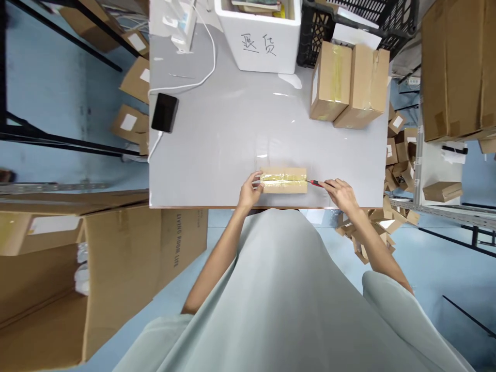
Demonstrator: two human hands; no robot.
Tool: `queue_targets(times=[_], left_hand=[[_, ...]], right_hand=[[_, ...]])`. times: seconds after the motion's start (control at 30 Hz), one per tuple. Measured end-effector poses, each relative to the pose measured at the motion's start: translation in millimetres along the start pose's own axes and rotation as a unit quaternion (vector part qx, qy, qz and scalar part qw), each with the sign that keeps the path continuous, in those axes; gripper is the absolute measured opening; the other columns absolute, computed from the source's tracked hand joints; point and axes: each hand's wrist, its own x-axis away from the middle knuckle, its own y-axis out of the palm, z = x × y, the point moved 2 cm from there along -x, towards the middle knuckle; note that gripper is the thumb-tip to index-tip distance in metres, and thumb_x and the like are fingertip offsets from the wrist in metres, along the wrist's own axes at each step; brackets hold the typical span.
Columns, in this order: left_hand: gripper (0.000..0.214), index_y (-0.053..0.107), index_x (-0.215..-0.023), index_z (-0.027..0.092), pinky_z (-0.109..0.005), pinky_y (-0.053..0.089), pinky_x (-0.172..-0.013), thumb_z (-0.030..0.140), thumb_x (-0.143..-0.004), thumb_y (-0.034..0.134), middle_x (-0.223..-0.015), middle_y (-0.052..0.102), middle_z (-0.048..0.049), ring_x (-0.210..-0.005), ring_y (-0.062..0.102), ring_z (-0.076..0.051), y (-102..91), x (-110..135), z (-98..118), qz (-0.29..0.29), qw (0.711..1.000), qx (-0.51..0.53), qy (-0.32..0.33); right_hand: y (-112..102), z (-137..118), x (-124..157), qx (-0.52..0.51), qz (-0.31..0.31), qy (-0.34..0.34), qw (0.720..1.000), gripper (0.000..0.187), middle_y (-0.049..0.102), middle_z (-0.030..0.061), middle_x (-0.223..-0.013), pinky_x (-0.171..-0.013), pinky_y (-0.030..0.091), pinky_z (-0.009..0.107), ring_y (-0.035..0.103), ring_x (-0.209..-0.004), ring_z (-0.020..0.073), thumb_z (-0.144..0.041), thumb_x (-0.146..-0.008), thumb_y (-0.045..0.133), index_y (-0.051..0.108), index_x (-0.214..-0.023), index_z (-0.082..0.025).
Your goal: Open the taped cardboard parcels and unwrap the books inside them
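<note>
A small taped cardboard box (pixel 284 181) lies near the front edge of the white table (pixel 232 134). My left hand (pixel 251 189) grips the box's left end with curled fingers. My right hand (pixel 341 192) is closed around a red-handled cutter (pixel 315 183). The cutter's tip touches the right end of the box at the tape seam.
Two taped cardboard boxes (pixel 349 85) stand at the back right. A white foam bin (pixel 263 33) with handwriting sits at the back, a black crate (pixel 356 15) beside it. A phone (pixel 165 112) on a white cable lies at the left. Many cartons surround the table on the floor.
</note>
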Motion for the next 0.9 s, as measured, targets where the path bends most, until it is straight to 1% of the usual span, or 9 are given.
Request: queue_targets(times=[0.1, 0.17, 0.27, 0.33, 0.43, 0.53, 0.7, 0.8, 0.9], left_hand=[[0.057, 0.068, -0.141, 0.023, -0.037, 0.064, -0.087, 0.027, -0.084, 0.070, -0.124, 0.073, -0.0101, -0.095, 0.073, -0.022, -1.4, 2, 2, 0.000, 1.000, -0.008, -0.010], [0.055, 0.068, -0.139, 0.024, -0.036, 0.063, -0.085, 0.026, -0.083, 0.071, -0.122, 0.073, -0.0093, -0.094, 0.072, -0.021, -3.5, 0, 2, -0.002, 1.000, -0.008, -0.013], [0.054, 0.069, -0.134, 0.024, -0.035, 0.062, -0.083, 0.022, -0.080, 0.072, -0.119, 0.073, -0.0077, -0.087, 0.071, -0.019, -6.3, -7, 3, -0.013, 1.000, -0.014, -0.024], [0.056, 0.069, -0.132, 0.025, -0.034, 0.062, -0.083, 0.018, -0.076, 0.073, -0.119, 0.074, -0.0067, -0.084, 0.071, -0.018, -7.1, -13, 4, -0.023, 0.999, -0.023, -0.034], [0.077, 0.060, -0.149, 0.027, -0.034, 0.061, -0.086, 0.014, -0.074, 0.075, -0.127, 0.075, -0.0071, -0.086, 0.074, -0.017, -9.0, -19, 5, -0.035, 0.997, -0.020, -0.059], [0.093, 0.049, -0.163, 0.027, -0.035, 0.062, -0.088, 0.015, -0.075, 0.078, -0.133, 0.075, -0.0102, -0.090, 0.076, -0.018, -18.2, -22, 5, -0.036, 0.997, -0.006, -0.072], [0.085, 0.056, -0.159, 0.027, -0.043, 0.066, -0.096, 0.020, -0.077, 0.080, -0.141, 0.073, -0.0124, -0.108, 0.078, -0.024, -50.9, -24, 5, -0.018, 0.999, 0.043, -0.012], [0.075, 0.060, -0.154, 0.025, -0.047, 0.062, -0.111, 0.024, -0.081, 0.076, -0.155, 0.065, -0.0150, -0.126, 0.075, -0.027, -65.2, -25, 0, -0.016, 0.998, 0.062, 0.019], [0.061, 0.064, -0.148, 0.021, -0.051, 0.055, -0.121, 0.033, -0.088, 0.071, -0.160, 0.062, -0.0171, -0.136, 0.070, -0.029, -72.5, -22, -10, -0.017, 0.997, 0.063, 0.029]], right_hand=[[8, 11, 14, -0.052, 0.064, 0.062, 0.995, 0.047, 0.079, 0.0135, -0.131, -0.092, 0.051, 0.042, 0.067, -0.106, 0.0290, -0.017, -0.109, 0.047, 0.072, -0.148, -0.025], [20, 17, 12, -0.135, 0.135, 0.161, 0.968, 0.044, 0.079, 0.0137, -0.123, -0.091, 0.054, 0.041, 0.069, -0.103, 0.0288, -0.027, -0.105, 0.056, 0.071, -0.145, -0.021], [53, 10, -9, -0.306, 0.215, 0.330, 0.867, 0.043, 0.077, 0.0101, -0.101, -0.080, 0.058, 0.038, 0.070, -0.084, 0.0248, -0.049, -0.101, 0.055, 0.070, -0.126, -0.017], [78, -5, -32, -0.417, 0.196, 0.381, 0.802, 0.048, 0.076, 0.0095, -0.097, -0.070, 0.058, 0.036, 0.068, -0.072, 0.0216, -0.061, -0.100, 0.049, 0.065, -0.117, -0.019], [102, -32, -62, -0.510, 0.155, 0.387, 0.753, 0.052, 0.078, 0.0132, -0.110, -0.067, 0.060, 0.035, 0.073, -0.078, 0.0221, -0.069, -0.093, 0.054, 0.062, -0.111, -0.021], [106, -52, -76, -0.519, 0.164, 0.386, 0.745, 0.057, 0.079, 0.0142, -0.113, -0.076, 0.065, 0.039, 0.076, -0.094, 0.0273, -0.072, -0.088, 0.060, 0.066, -0.111, -0.021], [97, -74, -82, -0.580, 0.200, 0.355, 0.705, 0.062, 0.079, 0.0151, -0.120, -0.090, 0.067, 0.045, 0.078, -0.104, 0.0292, -0.073, -0.085, 0.069, 0.069, -0.118, -0.020], [98, -88, -85, -0.619, 0.190, 0.350, 0.676, 0.063, 0.080, 0.0160, -0.124, -0.096, 0.067, 0.047, 0.080, -0.105, 0.0294, -0.072, -0.082, 0.078, 0.070, -0.118, -0.020], [105, -102, -87, -0.635, 0.162, 0.360, 0.664, 0.062, 0.081, 0.0164, -0.124, -0.098, 0.066, 0.049, 0.080, -0.107, 0.0307, -0.070, -0.080, 0.083, 0.071, -0.116, -0.020]])
